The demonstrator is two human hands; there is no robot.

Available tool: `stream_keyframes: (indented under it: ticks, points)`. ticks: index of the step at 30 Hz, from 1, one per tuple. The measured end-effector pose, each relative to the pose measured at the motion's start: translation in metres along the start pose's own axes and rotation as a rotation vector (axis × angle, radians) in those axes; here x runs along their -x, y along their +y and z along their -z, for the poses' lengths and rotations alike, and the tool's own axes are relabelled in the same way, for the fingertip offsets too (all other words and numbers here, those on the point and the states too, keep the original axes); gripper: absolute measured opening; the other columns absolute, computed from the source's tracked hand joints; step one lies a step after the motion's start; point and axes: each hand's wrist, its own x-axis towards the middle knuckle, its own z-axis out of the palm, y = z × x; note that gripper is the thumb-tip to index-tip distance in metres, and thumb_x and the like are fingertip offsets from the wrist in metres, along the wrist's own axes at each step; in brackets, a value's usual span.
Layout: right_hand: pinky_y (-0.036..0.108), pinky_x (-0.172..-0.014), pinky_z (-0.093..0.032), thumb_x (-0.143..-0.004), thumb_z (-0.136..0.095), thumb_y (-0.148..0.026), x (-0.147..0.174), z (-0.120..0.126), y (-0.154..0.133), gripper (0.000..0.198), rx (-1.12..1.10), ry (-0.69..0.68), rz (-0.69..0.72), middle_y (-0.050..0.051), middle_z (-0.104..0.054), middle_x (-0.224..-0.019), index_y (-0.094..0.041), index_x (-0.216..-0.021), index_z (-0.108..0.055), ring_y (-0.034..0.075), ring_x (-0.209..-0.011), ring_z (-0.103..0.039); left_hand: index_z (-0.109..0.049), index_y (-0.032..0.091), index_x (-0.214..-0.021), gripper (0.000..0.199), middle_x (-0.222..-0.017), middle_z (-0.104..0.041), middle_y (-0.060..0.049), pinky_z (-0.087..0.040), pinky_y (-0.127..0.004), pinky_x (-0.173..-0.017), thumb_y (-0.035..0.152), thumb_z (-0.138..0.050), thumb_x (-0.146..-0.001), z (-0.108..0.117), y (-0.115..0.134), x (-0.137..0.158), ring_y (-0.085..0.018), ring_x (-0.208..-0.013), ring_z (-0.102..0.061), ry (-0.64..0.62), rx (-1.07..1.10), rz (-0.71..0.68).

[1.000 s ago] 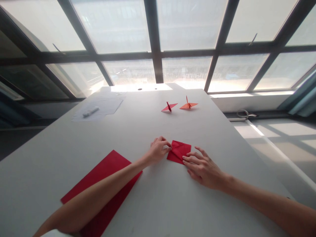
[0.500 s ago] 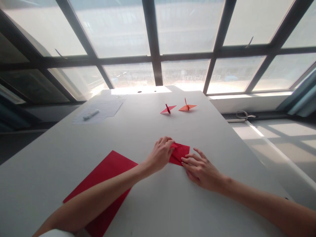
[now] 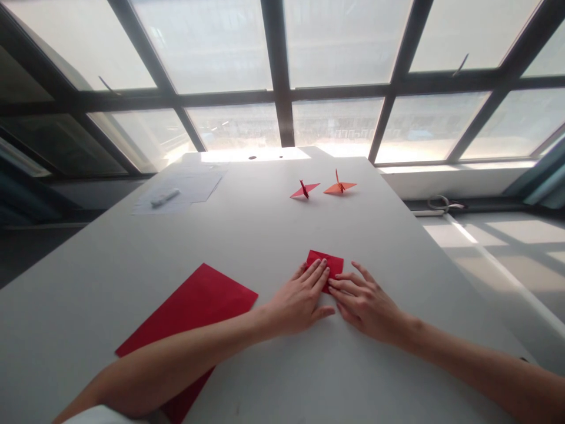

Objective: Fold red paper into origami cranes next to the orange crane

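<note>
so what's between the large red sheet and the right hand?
In the head view, the left hand, laid over part of the small folded red paper. That paper's uncovered part reaches the fingertips of the right hand.

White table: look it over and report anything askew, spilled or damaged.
Nothing looks spilled or damaged. Mildly untidy: the white papers at the far left overlap unevenly, and the large red sheet lies slanted, partly hidden by the left arm. The left hand partly covers the small red paper.
</note>
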Motion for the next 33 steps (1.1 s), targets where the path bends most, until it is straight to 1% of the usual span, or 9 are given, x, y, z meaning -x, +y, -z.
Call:
stream_keyframes:
  ticks: [9, 16, 20, 23, 25, 27, 29, 31, 33]
  points:
    - [0.054, -0.12, -0.015, -0.091, -0.053, -0.018, 0.002, 0.0, 0.001, 0.035, 0.007, -0.03, -0.005, 0.006, -0.067, -0.127, -0.023, -0.124, -0.064, 0.023, -0.121, -0.057, -0.004, 0.017, -0.157, 0.078, -0.161, -0.012, -0.012, -0.005, -0.043, -0.122, 0.063, -0.025, -0.098, -0.003, -0.013, 0.005, -0.023, -0.15, -0.009, 0.001, -0.009, -0.006]
    - [0.054, -0.12, -0.016, -0.089, -0.054, -0.017, 0.002, 0.001, 0.002, 0.039, 0.005, -0.033, -0.009, 0.006, -0.067, -0.126, -0.024, -0.127, -0.063, 0.024, -0.118, -0.058, -0.002, 0.017, -0.157, 0.075, -0.161, -0.017, -0.013, -0.005, -0.046, -0.121, 0.06, -0.023, -0.099, 0.004, -0.034, 0.011, -0.025, -0.15, -0.013, -0.012, -0.1, 0.069]
    - [0.055, -0.12, -0.015, -0.09, -0.052, -0.017, -0.001, 0.002, 0.001, 0.038, -0.016, -0.037, -0.012, 0.006, -0.067, -0.127, -0.023, -0.126, -0.063, 0.024, -0.119, -0.058, -0.003, 0.01, -0.156, 0.084, -0.161, -0.012, -0.017, -0.007, -0.047, -0.121, 0.064, -0.026, -0.097, 0.008, -0.021, 0.004, -0.028, -0.15, -0.006, 0.072, -0.126, 0.134]
    - [0.055, -0.12, -0.016, -0.09, -0.053, -0.017, -0.001, 0.002, 0.0, 0.037, -0.036, -0.022, -0.012, 0.007, -0.067, -0.127, -0.023, -0.126, -0.063, 0.024, -0.119, -0.058, -0.005, 0.013, -0.157, 0.081, -0.161, -0.015, -0.013, -0.01, -0.042, -0.122, 0.064, -0.026, -0.097, 0.004, -0.007, -0.002, -0.025, -0.151, -0.006, 0.016, -0.075, 0.001]
    - [0.056, -0.119, -0.017, -0.089, -0.054, -0.017, 0.0, 0.002, 0.001, 0.039, -0.057, -0.006, -0.018, 0.007, -0.067, -0.127, -0.023, -0.127, -0.062, 0.025, -0.12, -0.057, -0.007, 0.015, -0.157, 0.081, -0.161, -0.016, -0.013, -0.012, -0.041, -0.122, 0.064, -0.027, -0.097, 0.0, -0.003, -0.003, -0.024, -0.15, -0.007, 0.001, -0.046, -0.024]
    - [0.055, -0.118, -0.021, -0.088, -0.056, -0.017, 0.001, 0.003, 0.003, 0.042, -0.109, -0.005, -0.027, 0.006, -0.066, -0.127, -0.025, -0.129, -0.061, 0.025, -0.121, -0.056, -0.008, 0.017, -0.157, 0.078, -0.161, -0.016, -0.011, -0.011, -0.042, -0.122, 0.063, -0.028, -0.097, -0.003, -0.006, -0.004, -0.024, -0.15, -0.008, -0.002, -0.029, -0.031]
    - [0.051, -0.115, -0.031, -0.087, -0.056, -0.016, 0.001, 0.005, 0.008, 0.045, -0.207, 0.011, -0.068, 0.006, -0.066, -0.126, -0.026, -0.131, -0.059, 0.024, -0.12, -0.057, -0.006, 0.019, -0.157, 0.077, -0.161, -0.016, -0.01, -0.01, -0.043, -0.122, 0.062, -0.028, -0.098, -0.003, -0.011, -0.004, -0.024, -0.15, -0.008, -0.004, -0.013, -0.044]
    - [0.045, -0.107, -0.042, -0.089, -0.052, -0.014, -0.002, 0.008, 0.013, 0.047, -0.303, 0.073, -0.157, 0.008, -0.066, -0.126, -0.025, -0.135, -0.056, 0.023, -0.118, -0.058, -0.004, 0.02, -0.157, 0.077, -0.162, -0.014, -0.01, -0.009, -0.044, -0.122, 0.062, -0.029, -0.097, 0.0, -0.015, -0.004, -0.025, -0.15, -0.008, -0.017, 0.006, -0.068]
    - [0.04, -0.101, -0.048, -0.092, -0.047, -0.013, -0.008, 0.01, 0.02, 0.047, -0.329, 0.141, -0.24, 0.009, -0.065, -0.126, -0.024, -0.137, -0.054, 0.022, -0.117, -0.059, -0.001, 0.02, -0.157, 0.079, -0.162, -0.011, -0.01, -0.007, -0.044, -0.122, 0.063, -0.03, -0.097, 0.004, -0.018, -0.005, -0.026, -0.15, -0.007, -0.042, 0.027, -0.096]
